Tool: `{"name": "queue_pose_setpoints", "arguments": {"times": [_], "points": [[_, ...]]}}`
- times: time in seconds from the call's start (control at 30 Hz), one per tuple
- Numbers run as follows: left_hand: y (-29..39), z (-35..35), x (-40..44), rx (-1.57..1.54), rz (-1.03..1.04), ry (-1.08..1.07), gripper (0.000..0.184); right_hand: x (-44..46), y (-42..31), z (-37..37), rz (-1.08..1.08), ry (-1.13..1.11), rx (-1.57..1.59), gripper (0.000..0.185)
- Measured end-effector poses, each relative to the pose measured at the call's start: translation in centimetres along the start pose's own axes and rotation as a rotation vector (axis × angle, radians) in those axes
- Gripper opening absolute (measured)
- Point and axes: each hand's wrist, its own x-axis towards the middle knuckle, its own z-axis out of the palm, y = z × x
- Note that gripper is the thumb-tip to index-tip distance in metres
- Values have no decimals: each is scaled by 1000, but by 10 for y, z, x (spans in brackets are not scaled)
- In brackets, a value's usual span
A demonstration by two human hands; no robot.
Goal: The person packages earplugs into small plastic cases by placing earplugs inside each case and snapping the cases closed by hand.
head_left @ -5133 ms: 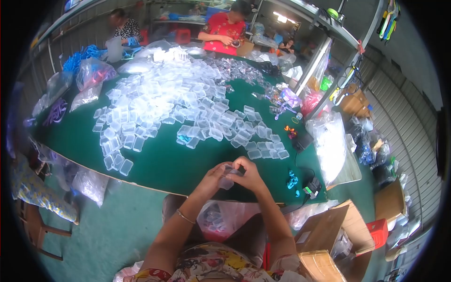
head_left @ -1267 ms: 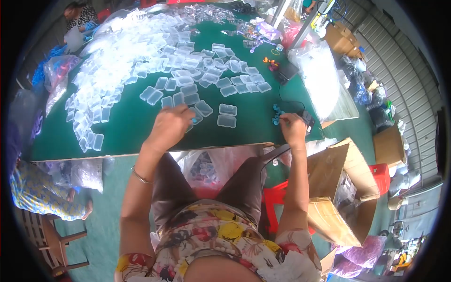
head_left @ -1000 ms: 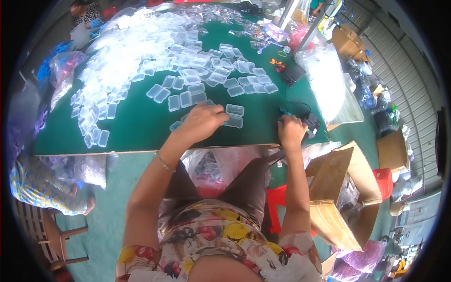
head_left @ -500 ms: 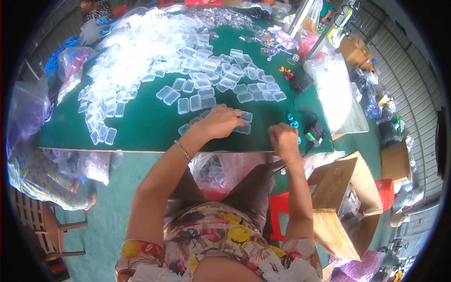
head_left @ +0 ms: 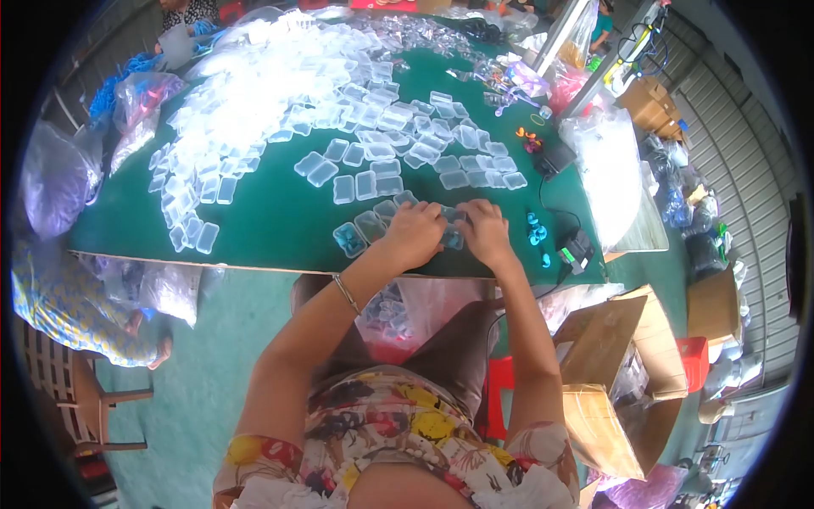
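Note:
My left hand (head_left: 417, 235) is curled at the edge of a small clear plastic box (head_left: 455, 238) near the table's front edge, its fingers closed against it. Right beside it, my right hand (head_left: 485, 232) is closed over the same box from the right; what its fingertips hold, if anything, is hidden. Left of my hands lie several more open clear boxes, one of them (head_left: 348, 240) with blue pieces inside. Loose blue pieces (head_left: 536, 231) lie right of my right hand.
A big heap of clear boxes (head_left: 254, 93) covers the back left of the green table (head_left: 280, 225). A black adapter (head_left: 575, 251) with a cable sits at right, near orange pieces (head_left: 530, 138). A cardboard box (head_left: 598, 424) stands by my right side. Other people are at the far edge.
My right hand has moved left from beside the loose blue pieces to the clear box. My left hand has shifted slightly right, uncovering the box with blue pieces.

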Motion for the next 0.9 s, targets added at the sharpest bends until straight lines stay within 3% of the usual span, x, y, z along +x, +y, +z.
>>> {"name": "queue_pose_setpoints", "arguments": {"times": [0.1,0.17,0.23,0.3,0.37,0.5,0.57,0.7,0.77,0.9], "points": [[6,-5,-6,-12,-37,-42,39,3,-2,-6,53,-85,157,24],[9,-9,-6,-106,-123,161,45,1,-6,-13,123,-108,265,26],[8,-4,-8,-91,-87,167,45,-4,-6,-21,-107,-50,408,29],[5,1,-9,-79,-50,178,45,-11,-15,-30,-142,-138,468,27],[5,6,-9,-53,14,92,36,-19,-17,-22,-250,5,287,26],[10,10,-10,-38,-9,118,24,-29,-15,-19,-244,35,213,25],[9,5,-19,-295,53,179,18,-33,-20,-27,-32,-209,494,20],[18,-18,-42,-435,-81,141,19,-32,-30,-22,-69,-255,594,16],[26,-24,-60,-559,-192,290,19,-20,-37,-26,-8,-479,744,14],[52,-13,-101,-501,-254,234,23,6,-41,10,-170,-228,741,19]]}}
